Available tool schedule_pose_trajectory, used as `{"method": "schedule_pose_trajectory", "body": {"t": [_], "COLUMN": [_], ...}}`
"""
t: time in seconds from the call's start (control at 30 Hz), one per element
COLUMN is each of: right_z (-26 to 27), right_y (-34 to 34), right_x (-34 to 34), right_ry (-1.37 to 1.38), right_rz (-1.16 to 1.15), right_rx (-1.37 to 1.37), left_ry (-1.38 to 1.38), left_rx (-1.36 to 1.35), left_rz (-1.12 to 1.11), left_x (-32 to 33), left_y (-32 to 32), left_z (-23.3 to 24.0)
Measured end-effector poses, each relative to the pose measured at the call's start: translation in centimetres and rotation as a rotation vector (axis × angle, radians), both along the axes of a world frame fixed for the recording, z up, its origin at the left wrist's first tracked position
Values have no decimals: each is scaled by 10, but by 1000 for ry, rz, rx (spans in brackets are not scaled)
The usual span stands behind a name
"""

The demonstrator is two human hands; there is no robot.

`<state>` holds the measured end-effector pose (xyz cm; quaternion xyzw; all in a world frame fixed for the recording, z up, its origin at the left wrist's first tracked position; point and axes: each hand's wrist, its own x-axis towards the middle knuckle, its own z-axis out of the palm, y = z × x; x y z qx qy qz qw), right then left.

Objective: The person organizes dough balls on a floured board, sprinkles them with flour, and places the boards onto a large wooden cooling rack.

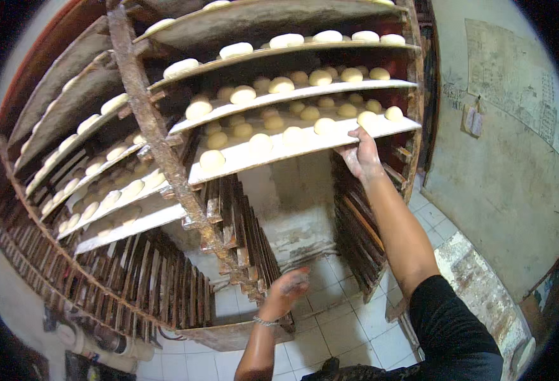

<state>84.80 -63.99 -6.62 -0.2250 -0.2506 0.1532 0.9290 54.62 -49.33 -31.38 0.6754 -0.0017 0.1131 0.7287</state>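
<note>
My right hand (pixel 363 155) grips the front edge of a white-surfaced board (pixel 241 164), thumb on top and fingers underneath. Round pale dough balls (pixel 324 126) rest on it in rows, one close to my thumb. This board sits as the lowest loaded level of a wooden rack's right bay. Lower down, my left hand (pixel 288 289), dusted with what looks like flour and wearing a bracelet at the wrist, hangs in the air before the rack. Nothing shows in it, and blur hides how its fingers are set.
Boards above hold more dough balls (pixel 282 85) and flatter dough pieces (pixel 286 40). A thick wooden post (pixel 148 109) divides off the left bay, with its own loaded boards (pixel 132 233). Slatted runners (pixel 360 224) line the rack's lower sides. Right stand a wall (pixel 493 143) and a ledge (pixel 474 281).
</note>
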Motion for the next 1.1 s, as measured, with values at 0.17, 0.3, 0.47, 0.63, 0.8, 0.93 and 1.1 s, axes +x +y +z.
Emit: {"method": "schedule_pose_trajectory", "body": {"t": [0.17,0.3,0.47,0.63,0.8,0.93,1.1], "right_z": [-12,-14,3,3,1,13,-35], "right_y": [-49,-108,-179,-287,-370,-435,-496], "right_x": [-50,-112,-211,-289,-366,-434,-464], "right_ry": [-14,-22,16,58,5,-262,-327], "right_rz": [-73,-22,47,42,-25,-97,-220], "right_rx": [10,33,95,93,-59,-249,-267], "left_ry": [-174,-426,-533,-587,-478,-385,-199], "left_rx": [-50,-606,-404,-640,-549,-418,-349], "left_rz": [347,348,193,111,210,270,125], "left_x": [-58,-67,-79,-105,-129,-152,-98], "left_y": [11,21,41,-132,-186,-212,-276], "left_z": [103,189,241,270,206,189,138]}}
